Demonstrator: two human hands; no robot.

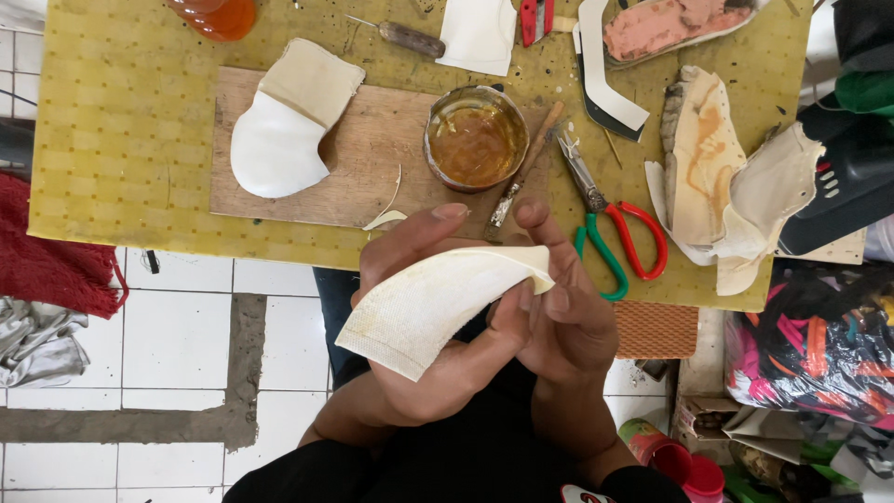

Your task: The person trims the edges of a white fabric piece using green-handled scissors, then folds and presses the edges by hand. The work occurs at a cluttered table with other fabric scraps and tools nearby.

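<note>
Both hands hold one curved, cream-white mesh-textured piece [438,303] below the table edge. Left hand [424,345] cradles it from beneath, fingers curled under, thumb pressing its lower edge. Right hand [563,312] pinches the folded upper corner between fingertips. Just beyond the fingertips: brush [521,177], tin of amber glue [475,138], scissors [610,219] on the yellow table [121,140].
</note>
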